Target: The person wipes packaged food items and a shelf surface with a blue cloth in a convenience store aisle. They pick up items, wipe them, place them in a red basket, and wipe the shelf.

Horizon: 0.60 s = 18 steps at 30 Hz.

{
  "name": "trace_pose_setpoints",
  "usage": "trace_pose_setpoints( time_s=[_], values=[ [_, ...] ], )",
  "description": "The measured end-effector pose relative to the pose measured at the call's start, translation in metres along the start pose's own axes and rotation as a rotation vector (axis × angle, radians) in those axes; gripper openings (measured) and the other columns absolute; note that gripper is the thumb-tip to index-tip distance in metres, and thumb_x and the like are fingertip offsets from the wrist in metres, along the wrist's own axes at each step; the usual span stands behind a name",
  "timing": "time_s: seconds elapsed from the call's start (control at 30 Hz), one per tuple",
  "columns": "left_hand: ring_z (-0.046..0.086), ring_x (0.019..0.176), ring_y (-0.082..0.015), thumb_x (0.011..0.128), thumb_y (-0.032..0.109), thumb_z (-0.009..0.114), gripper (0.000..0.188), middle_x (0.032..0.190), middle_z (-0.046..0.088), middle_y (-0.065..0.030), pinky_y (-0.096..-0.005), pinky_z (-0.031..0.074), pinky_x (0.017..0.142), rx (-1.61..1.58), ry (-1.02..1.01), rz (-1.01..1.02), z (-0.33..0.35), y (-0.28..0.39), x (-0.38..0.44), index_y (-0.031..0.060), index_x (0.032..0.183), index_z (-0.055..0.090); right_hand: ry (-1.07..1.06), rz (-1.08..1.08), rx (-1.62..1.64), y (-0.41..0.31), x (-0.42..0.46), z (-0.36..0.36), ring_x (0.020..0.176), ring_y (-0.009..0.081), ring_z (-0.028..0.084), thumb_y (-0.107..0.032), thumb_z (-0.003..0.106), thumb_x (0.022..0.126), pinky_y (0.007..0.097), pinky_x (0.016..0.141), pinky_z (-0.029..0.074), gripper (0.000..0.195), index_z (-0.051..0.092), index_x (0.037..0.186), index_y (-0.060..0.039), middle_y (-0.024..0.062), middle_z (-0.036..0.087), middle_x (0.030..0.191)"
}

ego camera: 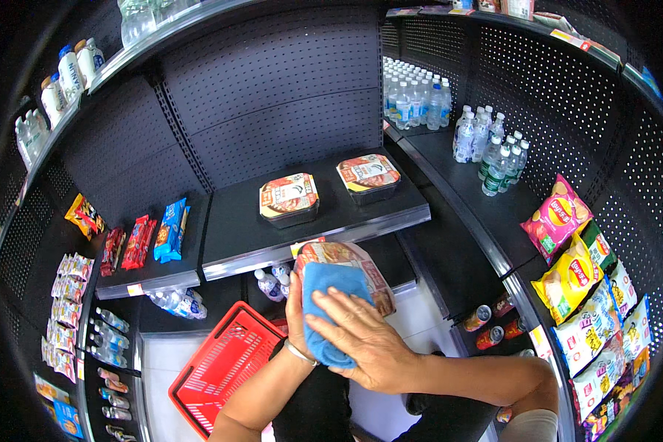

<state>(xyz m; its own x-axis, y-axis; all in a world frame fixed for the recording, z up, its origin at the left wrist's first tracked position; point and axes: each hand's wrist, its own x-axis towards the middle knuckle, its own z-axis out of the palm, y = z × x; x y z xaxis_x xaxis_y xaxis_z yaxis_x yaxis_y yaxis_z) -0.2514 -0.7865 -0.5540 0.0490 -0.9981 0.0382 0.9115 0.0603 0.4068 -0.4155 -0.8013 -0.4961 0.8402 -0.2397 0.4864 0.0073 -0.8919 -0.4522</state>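
My left hand (pixel 296 325) holds a boxed ready meal (pixel 384 293) by its near left side, in front of the shelf edge. A folded blue cloth (pixel 331 282) lies over part of the package. My right hand (pixel 359 340) rests on the cloth with its fingers stretched out, pressing it against the box. Much of the box is hidden beneath cloth and hand. Beyond it, two similar ready-meal boxes, one on the left (pixel 289 199) and one on the right (pixel 368 177), sit on the black shelf (pixel 237 221).
A red plastic shopping basket (pixel 221 364) stands on the floor by my left forearm. Snack packets (pixel 171 229) lie on the left shelf. To the right are water bottles (pixel 494 166), chip bags (pixel 572 276) and drink cans (pixel 489 336). A shelf lip (pixel 320 243) juts out before me.
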Motion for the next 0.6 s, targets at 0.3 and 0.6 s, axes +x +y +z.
trace_pose_setpoints(
  time_s=[0.3, 0.6],
  values=[
    [0.047, 0.127, -0.0276, 0.098, 0.05, 0.035, 0.057, 0.14, 0.046, -0.0103, -0.0454, 0.037, 0.107, 0.136, 0.313, 0.041, 0.028, -0.013, -0.009, 0.0144, 0.143, 0.037, 0.107, 0.013, -0.031, 0.037, 0.027, -0.011, 0.14, 0.038, 0.024, -0.041, 0.052, 0.088, 0.0517, 0.112, 0.019, 0.066, 0.036, 0.143, -0.0087, 0.0183, 0.028, 0.151],
    [0.042, 0.13, -0.0327, 0.093, 0.056, 0.037, 0.068, 0.145, 0.04, -0.0131, -0.0491, 0.03, 0.111, -0.03, 0.05, 0.074, 0.006, -0.009, -0.006, 0.0114, 0.145, 0.034, 0.36, 0.398, 0.221, 0.097, 0.006, -0.015, 0.121, 0.0325, 0.051, -0.035, 0.05, 0.097, 0.041, 0.102, 0.041, 0.053, 0.041, 0.138, -0.0051, 0.0226, 0.045, 0.138]
  ],
)
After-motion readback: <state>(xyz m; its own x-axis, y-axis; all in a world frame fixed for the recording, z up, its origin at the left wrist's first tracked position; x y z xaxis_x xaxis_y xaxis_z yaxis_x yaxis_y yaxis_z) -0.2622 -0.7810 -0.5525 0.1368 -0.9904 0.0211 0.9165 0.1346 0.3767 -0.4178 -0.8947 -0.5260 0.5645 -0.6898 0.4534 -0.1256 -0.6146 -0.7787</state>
